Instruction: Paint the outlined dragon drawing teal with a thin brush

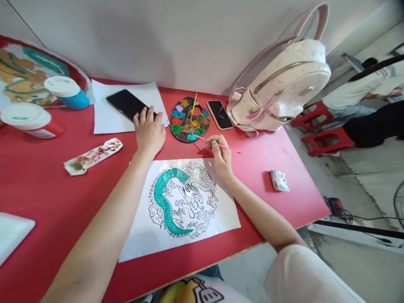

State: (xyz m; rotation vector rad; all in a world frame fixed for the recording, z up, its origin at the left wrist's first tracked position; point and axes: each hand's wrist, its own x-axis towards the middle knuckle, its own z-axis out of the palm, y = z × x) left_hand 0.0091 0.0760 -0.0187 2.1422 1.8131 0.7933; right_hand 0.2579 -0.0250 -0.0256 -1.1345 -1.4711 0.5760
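Note:
My right hand (221, 155) pinches a pink paintbrush (227, 148) between thumb and fingers. One end of the brush lies over the turquoise well at the near edge of an oval paint palette (176, 134); the other points right. Below the hand is a sheet with a line-drawn dragon (202, 201), its long curved body partly painted turquoise. My left hand (150, 130) rests with fingers spread on the lower right end of a large black phone (128, 103), which lies on white paper (105, 118). A second brush (193, 105), yellow-handled, leans on the palette.
A smaller phone (220, 114) and a pale pink backpack (280, 84) stand right of the palette. Left are a blue paint jar (74, 99), a red one (47, 126) and a paint-stained strip (93, 158). A small packet (279, 180) lies right. People sit beyond on red stools (328, 141).

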